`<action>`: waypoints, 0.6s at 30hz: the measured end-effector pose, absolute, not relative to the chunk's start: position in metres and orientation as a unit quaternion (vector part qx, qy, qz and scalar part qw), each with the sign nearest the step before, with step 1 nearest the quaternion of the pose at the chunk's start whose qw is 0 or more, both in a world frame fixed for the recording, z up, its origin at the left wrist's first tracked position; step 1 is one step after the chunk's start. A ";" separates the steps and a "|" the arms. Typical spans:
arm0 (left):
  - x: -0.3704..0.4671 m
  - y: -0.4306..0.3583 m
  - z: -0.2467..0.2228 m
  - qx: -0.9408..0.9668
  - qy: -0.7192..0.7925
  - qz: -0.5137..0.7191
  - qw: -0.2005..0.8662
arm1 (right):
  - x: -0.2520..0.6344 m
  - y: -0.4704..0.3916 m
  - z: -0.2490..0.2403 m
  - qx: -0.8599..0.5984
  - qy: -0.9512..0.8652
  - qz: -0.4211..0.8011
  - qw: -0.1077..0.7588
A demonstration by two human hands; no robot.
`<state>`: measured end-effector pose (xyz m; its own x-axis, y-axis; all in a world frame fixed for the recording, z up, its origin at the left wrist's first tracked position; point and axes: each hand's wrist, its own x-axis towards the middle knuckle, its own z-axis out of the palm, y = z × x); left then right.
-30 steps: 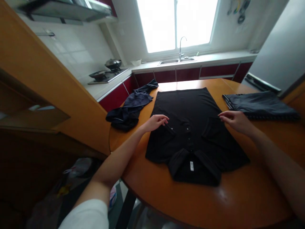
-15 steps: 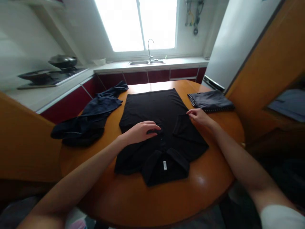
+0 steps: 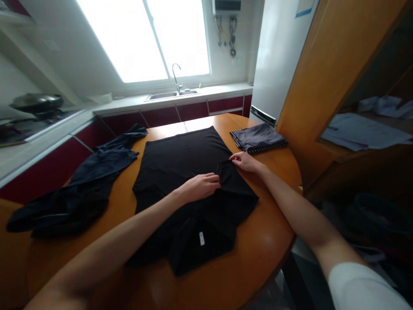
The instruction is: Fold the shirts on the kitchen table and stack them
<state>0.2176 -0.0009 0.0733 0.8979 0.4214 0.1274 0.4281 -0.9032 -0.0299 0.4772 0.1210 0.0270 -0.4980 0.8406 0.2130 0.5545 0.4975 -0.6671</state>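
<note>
no readable text, shirt label (image 3: 201, 238) blank

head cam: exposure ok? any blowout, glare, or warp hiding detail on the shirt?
Head view: window blown out to white; black shirt underexposed, folds barely readable; soft glare patch on the table near its front edge; wide-angle warp bends the counter and cabinet lines; left hand and right hand sharp enough, little motion blur.

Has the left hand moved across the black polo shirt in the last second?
Yes. The left hand has crossed from the shirt's left side, past the button placket, toward the right hand on the black polo shirt.
</note>
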 end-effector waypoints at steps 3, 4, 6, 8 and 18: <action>0.212 -0.002 0.079 -0.974 -0.219 -0.056 0.027 | 0.477 0.120 0.030 -0.425 -0.824 0.270 0.260; 0.212 -0.003 0.081 -0.974 -0.220 -0.051 0.028 | 0.477 0.119 0.031 -0.425 -0.824 0.271 0.258; 0.218 -0.006 0.084 -0.973 -0.225 -0.049 0.029 | 0.476 0.118 0.032 -0.424 -0.827 0.269 0.253; 0.232 -0.012 0.086 -0.971 -0.228 -0.065 0.029 | 0.476 0.117 0.034 -0.423 -0.830 0.265 0.249; 0.339 -0.020 0.064 -0.982 -0.156 -0.093 0.053 | 0.476 0.112 0.039 -0.437 -0.830 0.246 0.243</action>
<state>0.3387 -0.0196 0.0639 0.9343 0.2959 0.1989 0.3157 -0.9459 -0.0755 0.4758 0.1120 0.0387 -0.4997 0.8456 0.1878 0.6064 0.4964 -0.6212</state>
